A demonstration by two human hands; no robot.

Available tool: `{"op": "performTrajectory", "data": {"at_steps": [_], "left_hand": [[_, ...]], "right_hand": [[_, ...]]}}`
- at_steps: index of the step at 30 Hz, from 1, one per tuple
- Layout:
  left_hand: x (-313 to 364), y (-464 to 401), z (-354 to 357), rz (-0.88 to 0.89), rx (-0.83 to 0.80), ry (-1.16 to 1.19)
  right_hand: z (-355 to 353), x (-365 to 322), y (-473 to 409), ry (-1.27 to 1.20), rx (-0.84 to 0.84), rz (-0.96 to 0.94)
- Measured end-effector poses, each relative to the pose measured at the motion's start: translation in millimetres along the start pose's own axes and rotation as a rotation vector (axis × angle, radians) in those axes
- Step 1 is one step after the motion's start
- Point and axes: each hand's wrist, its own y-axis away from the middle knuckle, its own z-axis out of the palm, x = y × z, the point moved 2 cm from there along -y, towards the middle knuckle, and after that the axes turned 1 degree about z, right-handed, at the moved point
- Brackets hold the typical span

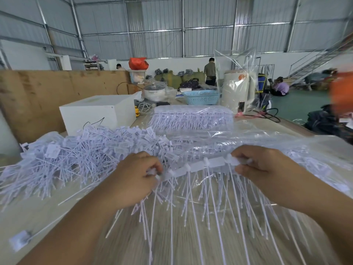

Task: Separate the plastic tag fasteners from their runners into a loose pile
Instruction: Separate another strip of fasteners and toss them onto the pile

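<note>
Over the near surface (172,245), your left hand (133,176) and right hand (261,169) each pinch, fingers curled, one end of a strip of tag fasteners (198,167). Separation is under way; next, twist them free toward the loose pile (76,155) at left.

There is only one view, from the camera on my head. It is wide-angle and looks forward and down, very near to my left hand (133,175) and right hand (257,165) over the table (181,245). Above them it reaches the far hall wall (172,35).
</note>
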Motion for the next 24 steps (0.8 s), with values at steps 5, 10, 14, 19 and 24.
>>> {"op": "performTrajectory", "data": {"at_steps": [5, 10, 14, 19, 24], "left_hand": [[0, 0, 5, 0.014, -0.017, -0.129], [0, 0, -6, 0.017, 0.118, 0.192], [8, 4, -11, 0.018, 0.23, 0.383], [22, 7, -7, 0.097, 0.3, 0.445], [42, 13, 3, 0.184, 0.229, 0.51]], "right_hand": [[-3, -4, 1, -0.292, -0.045, -0.014], [-9, -4, -1, -0.378, -0.043, -0.003], [-8, -1, 2, -0.192, -0.109, 0.058], [-4, -13, 7, -0.12, 0.08, -0.033], [25, -19, 10, -0.156, -0.104, -0.05]]}}
